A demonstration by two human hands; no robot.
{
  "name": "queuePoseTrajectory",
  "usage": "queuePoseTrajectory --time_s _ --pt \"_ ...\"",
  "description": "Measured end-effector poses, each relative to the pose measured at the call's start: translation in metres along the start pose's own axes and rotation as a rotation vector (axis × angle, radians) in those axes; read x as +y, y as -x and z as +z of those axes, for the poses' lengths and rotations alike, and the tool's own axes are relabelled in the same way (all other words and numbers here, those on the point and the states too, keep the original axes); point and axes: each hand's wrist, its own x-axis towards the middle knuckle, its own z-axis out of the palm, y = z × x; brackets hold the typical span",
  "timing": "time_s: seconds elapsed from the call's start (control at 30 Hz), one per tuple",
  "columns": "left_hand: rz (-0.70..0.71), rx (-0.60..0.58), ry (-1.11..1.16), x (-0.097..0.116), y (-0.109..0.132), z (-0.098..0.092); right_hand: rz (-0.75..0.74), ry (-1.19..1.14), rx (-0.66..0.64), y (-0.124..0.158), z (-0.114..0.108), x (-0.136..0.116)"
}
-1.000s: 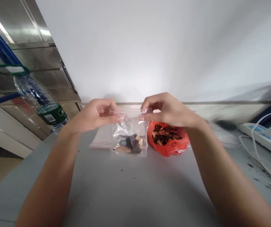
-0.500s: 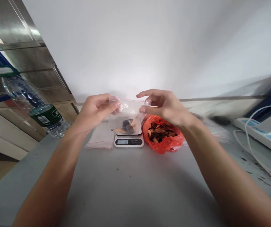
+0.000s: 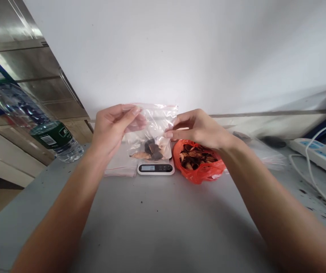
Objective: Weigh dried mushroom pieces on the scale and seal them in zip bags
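A small clear zip bag (image 3: 154,127) with a few dark and tan dried pieces in its bottom hangs above a little white digital scale (image 3: 155,168). My left hand (image 3: 113,127) grips the bag's left side, fingers folded over the plastic. On the right edge of the bag my right hand (image 3: 197,129) pinches with thumb and fingertips. An open orange plastic bag (image 3: 198,161) of the same dried pieces lies just right of the scale, under my right wrist.
A flat stack of clear zip bags (image 3: 118,167) lies left of the scale on the grey table (image 3: 157,223). A plastic water bottle (image 3: 37,121) stands at the left edge. A white power strip with cables (image 3: 319,157) sits at the right, more clear bags (image 3: 262,153) behind.
The bag has been lifted off the scale and raised, uncovering the scale's display. Both hands shifted from the zip strip at the top to the bag's sides.
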Motion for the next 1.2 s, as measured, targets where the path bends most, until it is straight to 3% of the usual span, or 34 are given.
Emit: queuePoseTrajectory --time_s 0.17,0.4,0.57,0.67,0.8,1.0,1.2 --pt "-0.016 0.012 0.068 -0.002 0.001 0.004 -0.015 -0.034 0.026 0.001 -0.001 0.006" --pt "-0.063 0.039 0.083 0.0 0.003 0.006 0.038 -0.102 -0.124 0.005 -0.002 -0.002" --pt "-0.044 0.05 0.123 -0.002 0.002 0.008 0.058 -0.065 -0.111 0.001 0.001 0.002" --pt "-0.02 0.072 0.099 -0.005 0.003 0.01 0.09 0.011 -0.096 0.0 -0.005 0.005" --pt "-0.053 0.044 0.055 -0.006 0.005 0.01 0.077 0.198 -0.18 0.005 -0.015 0.001" --pt "-0.113 -0.055 -0.03 0.0 0.006 0.006 -0.046 0.04 0.054 0.009 -0.017 -0.006" --pt "-0.141 -0.006 -0.024 0.005 0.003 0.0 -0.068 0.02 0.221 0.009 -0.02 -0.005"
